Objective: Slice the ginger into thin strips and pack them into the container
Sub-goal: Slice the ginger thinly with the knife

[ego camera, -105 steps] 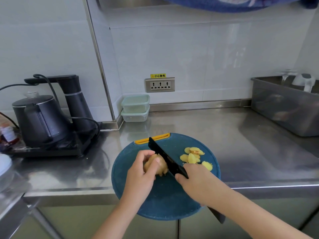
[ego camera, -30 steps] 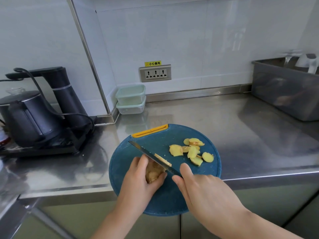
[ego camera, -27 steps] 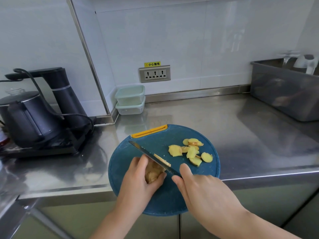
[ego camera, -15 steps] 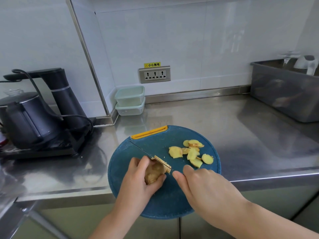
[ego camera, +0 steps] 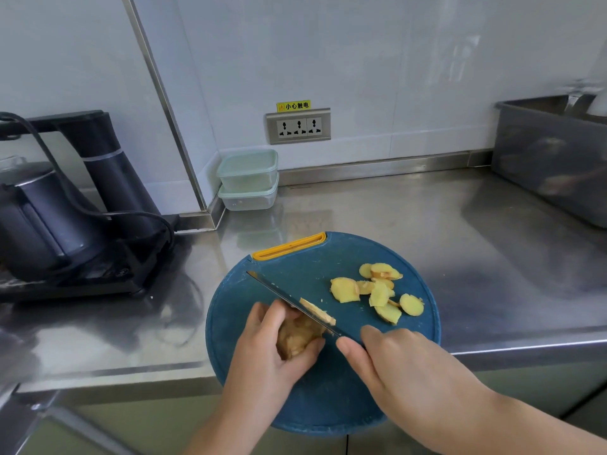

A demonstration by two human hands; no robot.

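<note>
Both grips are closed on their work: my left hand (ego camera: 276,353) curls over the ginger root (ego camera: 297,336), fingers on top and thumb under its near end, pinning it to the round blue cutting board (ego camera: 315,399). My right hand (ego camera: 404,366) wraps the handle of the knife (ego camera: 292,300), thumb and forefinger pressed toward the blade's heel; the handle itself is hidden under my palm. The blade's long axis runs diagonally, tip pointing away and to the left, and it sits against the ginger's right face. A thin slice (ego camera: 317,311) stands along the blade's right side, probably just parted from the root. A loose heap of ginger slices (ego camera: 377,292) lies on the board's right half, well apart from the root. Two stacked lidded containers (ego camera: 248,180) sit at the back of the steel tabletop (ego camera: 460,257), in the wall corner.
</note>
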